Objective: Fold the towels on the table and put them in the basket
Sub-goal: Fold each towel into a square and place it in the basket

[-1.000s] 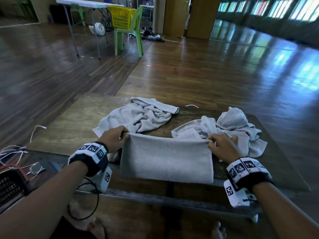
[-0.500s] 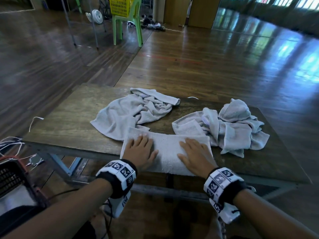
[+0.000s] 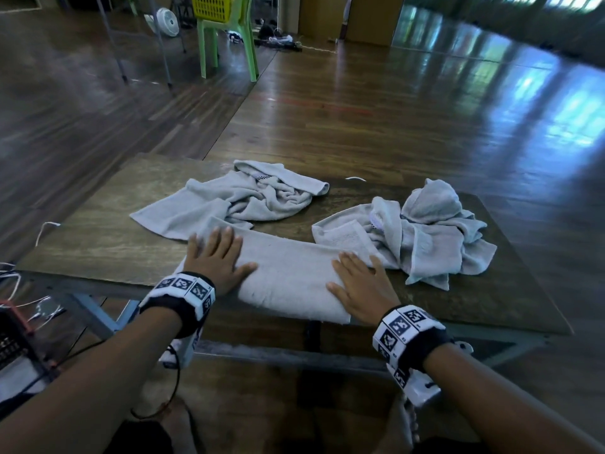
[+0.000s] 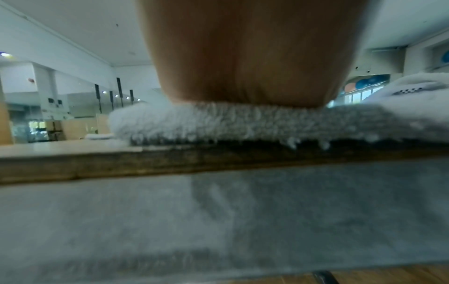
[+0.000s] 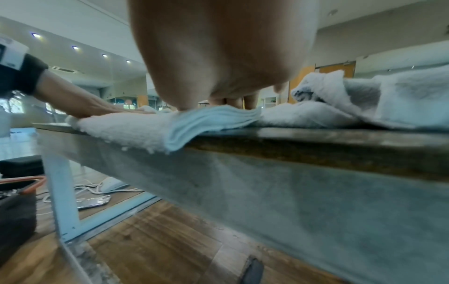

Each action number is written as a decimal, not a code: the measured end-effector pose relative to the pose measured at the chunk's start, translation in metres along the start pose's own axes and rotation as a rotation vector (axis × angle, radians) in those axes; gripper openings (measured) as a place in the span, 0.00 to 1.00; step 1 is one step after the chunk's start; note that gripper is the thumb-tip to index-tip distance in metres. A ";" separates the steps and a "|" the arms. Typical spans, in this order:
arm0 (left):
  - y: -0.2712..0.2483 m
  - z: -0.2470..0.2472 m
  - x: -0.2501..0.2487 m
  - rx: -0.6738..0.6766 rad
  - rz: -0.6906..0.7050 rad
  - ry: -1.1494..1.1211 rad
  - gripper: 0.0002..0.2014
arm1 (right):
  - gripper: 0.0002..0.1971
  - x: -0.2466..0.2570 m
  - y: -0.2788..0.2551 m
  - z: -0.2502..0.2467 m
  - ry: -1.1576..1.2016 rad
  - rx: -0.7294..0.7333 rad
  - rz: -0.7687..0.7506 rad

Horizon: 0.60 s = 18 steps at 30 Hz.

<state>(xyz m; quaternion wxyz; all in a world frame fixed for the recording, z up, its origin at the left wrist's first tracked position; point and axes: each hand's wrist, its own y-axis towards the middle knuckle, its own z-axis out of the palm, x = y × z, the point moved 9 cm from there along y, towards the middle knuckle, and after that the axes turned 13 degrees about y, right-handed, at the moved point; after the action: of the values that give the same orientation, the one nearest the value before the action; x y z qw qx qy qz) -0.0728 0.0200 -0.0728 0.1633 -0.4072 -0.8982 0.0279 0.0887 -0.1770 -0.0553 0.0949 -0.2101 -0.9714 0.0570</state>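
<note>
A folded grey towel [image 3: 288,276] lies along the near edge of the wooden table [image 3: 98,244]. My left hand [image 3: 214,257] presses flat on its left end, fingers straight. My right hand [image 3: 358,290] presses flat on its right end. In the left wrist view the palm [image 4: 245,57] sits on the towel's pile [image 4: 243,123]. In the right wrist view the palm [image 5: 218,57] weighs on the layered towel edge [image 5: 194,124]. A crumpled grey towel [image 3: 235,204] lies behind on the left, another crumpled towel [image 3: 425,234] on the right. A dark basket [image 3: 13,339] stands on the floor at my left.
White cables [image 3: 19,290] lie on the floor beside the table's left leg. A green chair [image 3: 229,37] bearing a yellow basket [image 3: 212,6] stands far back, with a small fan [image 3: 167,16] beside it. Open wooden floor surrounds the table.
One second ago both hands pinched the towel's far corners. They folded it toward the table, then laid flat on it and slid apart to its two ends.
</note>
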 end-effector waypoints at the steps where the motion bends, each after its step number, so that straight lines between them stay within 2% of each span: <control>1: -0.001 -0.005 -0.001 0.001 0.003 0.020 0.35 | 0.29 -0.005 0.001 -0.006 -0.038 -0.029 0.010; 4: -0.014 -0.031 -0.031 -0.075 0.079 0.025 0.27 | 0.24 -0.022 0.008 -0.027 -0.077 -0.137 0.060; 6: -0.032 -0.053 -0.067 -0.147 0.181 -0.108 0.20 | 0.20 -0.032 0.013 -0.038 -0.073 -0.185 0.103; 8: -0.053 -0.071 -0.106 -0.234 0.330 -0.203 0.19 | 0.18 -0.039 0.019 -0.045 -0.086 -0.199 0.133; 11: -0.073 -0.075 -0.152 -0.342 0.508 -0.181 0.17 | 0.17 -0.045 0.027 -0.048 -0.075 -0.191 0.154; 13: -0.074 -0.070 -0.166 -0.378 0.518 -0.164 0.19 | 0.17 -0.047 0.033 -0.046 -0.069 -0.157 0.154; 18: -0.070 -0.062 -0.177 -0.455 0.456 -0.088 0.29 | 0.18 -0.052 0.042 -0.038 -0.058 -0.087 0.156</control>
<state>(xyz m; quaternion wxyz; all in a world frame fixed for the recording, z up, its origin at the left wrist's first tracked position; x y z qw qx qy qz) 0.0052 -0.1625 -0.0493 0.0185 -0.6225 -0.7731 -0.1203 0.1597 -0.1579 -0.0324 0.0527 -0.2872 -0.9560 0.0282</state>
